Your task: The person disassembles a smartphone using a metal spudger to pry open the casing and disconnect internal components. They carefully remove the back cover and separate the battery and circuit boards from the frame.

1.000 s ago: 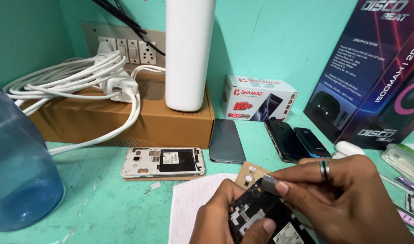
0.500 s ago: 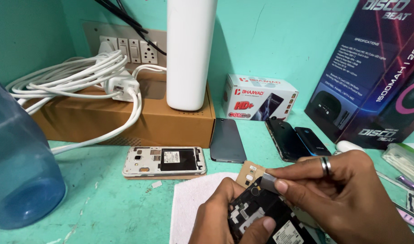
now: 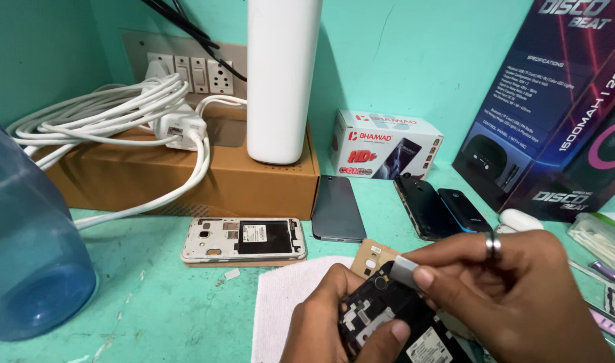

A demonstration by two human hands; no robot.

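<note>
1. Two hands working at the near edge of the worktop (image 3: 153, 302): left hand (image 3: 327, 323) curled under and around an opened black phone (image 3: 388, 323), thumb pressed on its exposed inner frame.
2. Right hand (image 3: 515, 296), ring on one finger, closed in a pinch on a small pale grey pry piece (image 3: 407, 270), tip set against the phone's upper edge.
3. Phone held over a white cloth (image 3: 280, 302), back cover off, circuit parts bare. Probably light, stiff and fragile; safest gripped by the side rails, away from the open board. Pry piece thin and likely slippery, so a pinch close to the tip seems wise.
4. Just beyond, touching or nearly so, a tan phone back cover (image 3: 371, 255).
5. Mid-worktop: a white-framed phone without its back (image 3: 243, 240), a dark phone face down (image 3: 339, 208), two more dark handsets (image 3: 442, 205) toward the right edge.
6. Left edge: a blue water jug (image 3: 25, 255).
7. Far edge, along the wall: a brown cardboard box (image 3: 206, 175) bearing white cables (image 3: 112, 121) and a tall white cylinder (image 3: 284, 74), then a small white carton (image 3: 384, 144) and a large dark speaker box (image 3: 562, 114).
</note>
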